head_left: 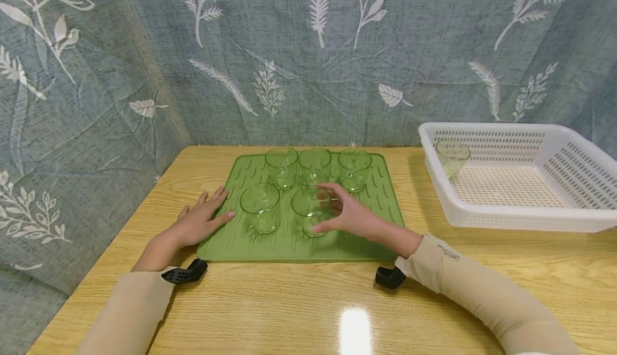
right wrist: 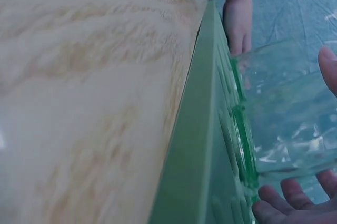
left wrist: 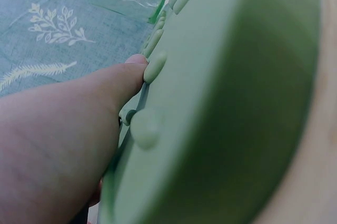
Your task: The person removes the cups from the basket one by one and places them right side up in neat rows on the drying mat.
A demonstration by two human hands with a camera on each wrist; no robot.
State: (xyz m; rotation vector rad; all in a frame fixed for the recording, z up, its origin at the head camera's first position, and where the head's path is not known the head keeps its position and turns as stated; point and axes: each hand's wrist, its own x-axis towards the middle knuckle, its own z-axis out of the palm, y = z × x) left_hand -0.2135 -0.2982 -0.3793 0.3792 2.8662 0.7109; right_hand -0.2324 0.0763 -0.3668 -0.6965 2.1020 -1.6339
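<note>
My right hand [head_left: 351, 216] is at the right side of a clear green-tinted drinking glass [head_left: 305, 211], which stands upright on a green ribbed drying mat [head_left: 289, 252]. The thumb is in front of the glass and the other fingers are behind its right side. In the right wrist view the fingertips [right wrist: 295, 195] lie close along the glass wall, loosely spread; contact is hard to judge. My left hand [head_left: 200, 226] rests on the mat's left edge, its thumb on the mat. A second glass [head_left: 260, 213] stands between the two hands.
Behind, three more glasses stand in a row on the mat: left [head_left: 281, 170], middle [head_left: 315, 168] and right [head_left: 355, 172]. A white plastic basket [head_left: 520, 217] on the right of the wooden table [head_left: 270, 307] holds one glass [head_left: 452, 158]. Patterned cloth [head_left: 308, 87] hangs behind.
</note>
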